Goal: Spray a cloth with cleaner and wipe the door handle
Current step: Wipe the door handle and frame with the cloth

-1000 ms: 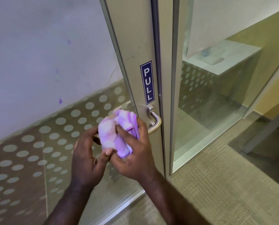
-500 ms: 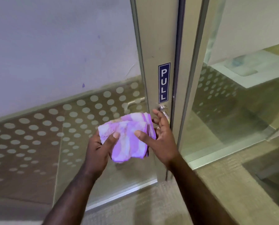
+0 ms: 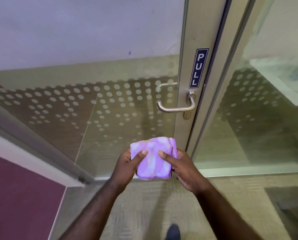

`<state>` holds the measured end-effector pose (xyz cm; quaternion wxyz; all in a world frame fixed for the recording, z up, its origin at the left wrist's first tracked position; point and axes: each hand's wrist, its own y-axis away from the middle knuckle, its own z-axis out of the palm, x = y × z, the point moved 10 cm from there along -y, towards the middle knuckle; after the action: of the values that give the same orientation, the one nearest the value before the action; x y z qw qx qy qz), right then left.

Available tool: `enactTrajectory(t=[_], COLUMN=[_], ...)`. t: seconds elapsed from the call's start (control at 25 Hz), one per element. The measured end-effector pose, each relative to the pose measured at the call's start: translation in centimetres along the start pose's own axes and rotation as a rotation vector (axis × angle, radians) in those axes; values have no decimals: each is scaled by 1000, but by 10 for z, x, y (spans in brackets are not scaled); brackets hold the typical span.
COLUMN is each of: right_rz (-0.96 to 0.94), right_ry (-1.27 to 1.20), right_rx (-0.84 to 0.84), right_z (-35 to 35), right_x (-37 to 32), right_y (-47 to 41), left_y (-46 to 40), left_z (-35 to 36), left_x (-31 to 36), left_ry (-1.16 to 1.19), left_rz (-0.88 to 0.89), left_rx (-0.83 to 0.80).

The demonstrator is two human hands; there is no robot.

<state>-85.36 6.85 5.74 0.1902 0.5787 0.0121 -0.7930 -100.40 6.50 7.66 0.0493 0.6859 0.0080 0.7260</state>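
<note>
A folded purple and white cloth is held flat between both hands, well below the door handle. My left hand grips its left edge with the thumb on top. My right hand grips its right edge the same way. The silver lever door handle is bare on the metal door frame, under a blue PULL sign. No spray bottle is in view.
The glass door panel has a band of frosted dots. A fixed glass panel stands to the right. A maroon wall is at lower left. Carpet lies underfoot, and a dark shoe tip shows at the bottom.
The cloth was bunched against the handle, then both hands drew it back and down and folded it flat. The view has pulled away from the door, and the handle now shows in full.
</note>
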Motion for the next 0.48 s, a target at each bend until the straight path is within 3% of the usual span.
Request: enactTrajectory(t=[0.12, 0.24, 0.48], right_rz=[-74, -200, -181], right_ry=[152, 375, 370], right_rx=[168, 263, 304], right_z=[4, 19, 40], right_x=[18, 22, 41], right_y=[40, 82, 150], left_y=[38, 80, 158], left_z=[-12, -15, -15], left_x=[-25, -35, -41], left_ry=[37, 62, 107], left_rz=[-84, -110, -121], left_rx=[112, 104, 19])
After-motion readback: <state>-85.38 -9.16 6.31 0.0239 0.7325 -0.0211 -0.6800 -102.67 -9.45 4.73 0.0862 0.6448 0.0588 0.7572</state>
